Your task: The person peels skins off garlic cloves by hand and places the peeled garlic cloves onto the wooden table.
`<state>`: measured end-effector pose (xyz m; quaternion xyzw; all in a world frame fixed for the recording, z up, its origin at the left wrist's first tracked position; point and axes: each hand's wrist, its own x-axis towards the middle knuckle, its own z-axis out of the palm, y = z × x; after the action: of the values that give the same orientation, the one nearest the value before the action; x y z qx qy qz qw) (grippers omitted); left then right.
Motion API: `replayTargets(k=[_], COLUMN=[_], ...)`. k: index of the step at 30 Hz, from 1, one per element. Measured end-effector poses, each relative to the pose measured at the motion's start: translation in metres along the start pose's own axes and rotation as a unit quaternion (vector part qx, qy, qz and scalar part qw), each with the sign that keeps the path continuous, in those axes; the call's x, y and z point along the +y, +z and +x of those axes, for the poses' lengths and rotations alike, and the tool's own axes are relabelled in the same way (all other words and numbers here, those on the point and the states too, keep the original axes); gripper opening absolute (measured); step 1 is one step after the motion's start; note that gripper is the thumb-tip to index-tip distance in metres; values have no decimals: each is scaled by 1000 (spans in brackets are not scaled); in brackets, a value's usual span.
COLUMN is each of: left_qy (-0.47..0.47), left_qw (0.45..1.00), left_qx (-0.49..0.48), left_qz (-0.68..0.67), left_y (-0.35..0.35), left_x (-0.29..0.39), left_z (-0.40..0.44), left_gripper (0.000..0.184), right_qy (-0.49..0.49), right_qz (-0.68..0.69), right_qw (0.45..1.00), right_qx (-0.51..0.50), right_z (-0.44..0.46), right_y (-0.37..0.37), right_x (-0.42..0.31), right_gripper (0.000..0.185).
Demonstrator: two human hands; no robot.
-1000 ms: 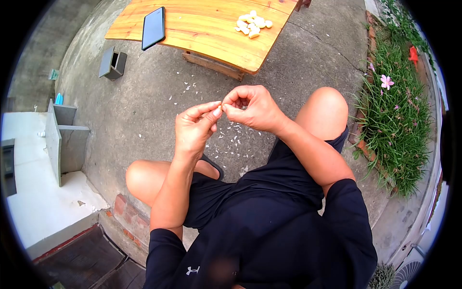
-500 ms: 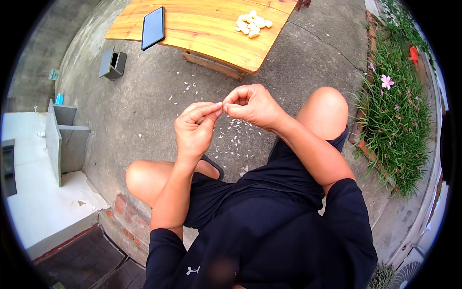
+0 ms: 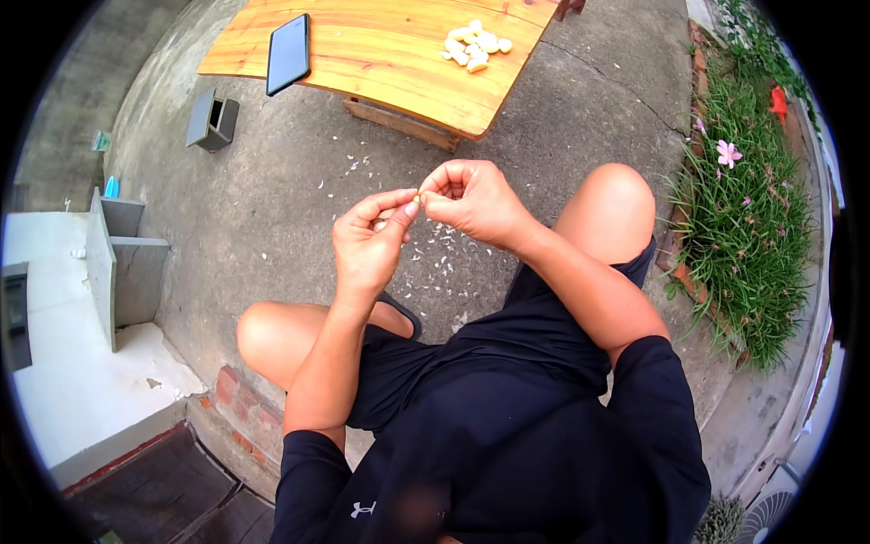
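In front of my knees, over the concrete, both hands meet at their fingertips. My left hand (image 3: 367, 240) is closed in a pinch, thumb against forefinger, on a small pale-yellow piece (image 3: 417, 198). From the other side my right hand (image 3: 476, 201) pinches at the same piece, its fingers curled. Most of that piece is hidden by the fingertips, so its kind is hard to make out. On the wooden table (image 3: 381, 54) lies a little heap of pale-yellow pieces (image 3: 473, 45) that look like peeled garlic cloves.
A dark-cased phone or tablet (image 3: 288, 54) rests at the table's near left. Thin white flakes (image 3: 444, 258) litter the concrete below my hands. A grey box-like block (image 3: 213, 120) stands left of the table; a brick-edged planting bed (image 3: 748, 218) runs along the right.
The fingertips have shifted slightly, and a bit of the pale-yellow piece now shows between them. Both hands stay in nearly the same place.
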<state>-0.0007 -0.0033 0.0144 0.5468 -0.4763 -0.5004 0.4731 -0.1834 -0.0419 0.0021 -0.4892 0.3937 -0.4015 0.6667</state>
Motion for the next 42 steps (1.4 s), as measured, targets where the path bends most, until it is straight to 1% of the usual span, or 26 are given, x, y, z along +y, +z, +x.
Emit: replayTargets(k=[3,6,9,15,20,23,24,26,29,32,35,38,42], left_qy=[-67,-97,-102,-81,-70,-53,-47,-59,-76,-85,-87,-99,-135], left_qw=[995,985,980,982,986,985,984,979,969,962,962,954,933], left_qx=[-29,-50,-51,-58,-46,-55,-58,-59,-66,-77,-80,-87,-103], left_qz=[-72,-130,-160,-158,-145,-156,-162,-187,-225,-247,-247,-270,-317], left_y=[-2,-4,-2,-2,-1,-4,-5,-4,-5,-8,-10,-12,-14], left_x=[3,6,10,8,6,-1,-1,1,2,2,3,2,3], left_z=[0,0,0,1,2,3,4,4,5,7,7,8,7], left_gripper=[21,22,21,19,17,16,15,15,15,14,15,15,14], right_qy=[-26,-51,-79,-131,-172,-176,-160,-127,-111,-137,-248,-284,-254], right_qz=[-45,-99,-138,-176,-214,-209,-185,-137,-134,-237,-221,-202,-239], right_qw=[999,993,986,975,961,961,968,981,984,960,940,936,937], right_qx=[15,33,40,41,44,48,47,45,48,61,77,52,6], right_z=[-3,-5,-7,-7,-8,-8,-7,-5,-5,-6,-2,-3,-7], right_y=[3,5,6,6,6,8,8,7,3,-4,-5,-1,-3], right_x=[-1,-3,-8,-8,-11,-12,-11,-8,-10,-19,-15,-22,-24], right_gripper=[10,11,11,12,12,11,11,11,9,10,8,8,11])
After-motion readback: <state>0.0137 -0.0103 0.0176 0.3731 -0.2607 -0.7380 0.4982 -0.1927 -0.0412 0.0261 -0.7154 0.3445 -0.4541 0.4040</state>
